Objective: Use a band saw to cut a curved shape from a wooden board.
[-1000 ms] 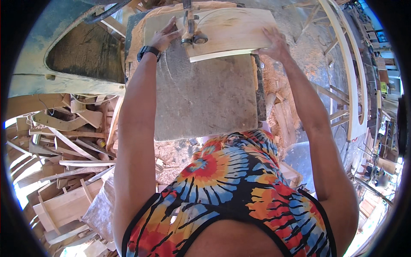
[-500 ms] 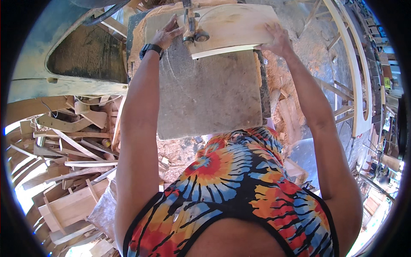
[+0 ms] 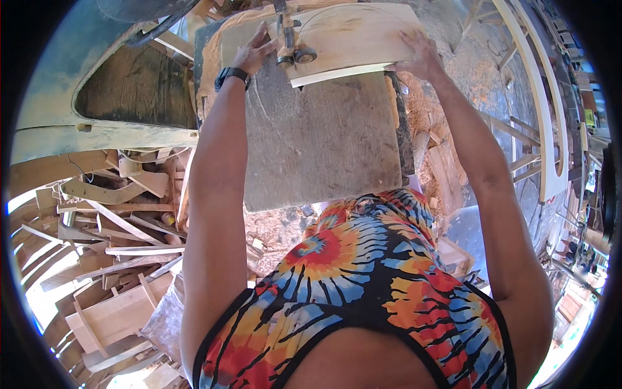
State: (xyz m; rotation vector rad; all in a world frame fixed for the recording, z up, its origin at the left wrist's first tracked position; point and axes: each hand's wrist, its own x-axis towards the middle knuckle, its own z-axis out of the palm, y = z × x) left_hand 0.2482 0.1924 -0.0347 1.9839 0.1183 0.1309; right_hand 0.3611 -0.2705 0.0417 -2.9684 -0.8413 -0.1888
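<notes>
Nearest the camera is the person's tie-dye sleeveless top (image 3: 363, 292), bright with orange, blue and black, and both bare forearms reach away from it across the saw table (image 3: 324, 142), a worn, dusty grey slab. To the person's left, below the table, lies a heap of wood offcuts (image 3: 110, 246), slats and curved scraps piled loosely; to the right the floor is thick with sawdust (image 3: 473, 71).

At the far edge of the table rests the wooden board (image 3: 353, 39), pale and flat, with a curved pencil line drawn across its face. The left hand (image 3: 253, 52), a dark wristwatch (image 3: 231, 74) on its wrist, presses open-fingered on the board's left part, just beside the band saw blade guide (image 3: 288, 45). The right hand (image 3: 418, 55) lies flat with spread fingers on the board's right end, near its front corner. Neither hand is clenched; both bear down on the board and do not wrap it.

The blade guide stands over the left part of the board, close to the start of the drawn curve. Judging from this, the cut looks barely begun: most of the marked arc still runs uncut across the board, and no separated waste piece shows on the table.
</notes>
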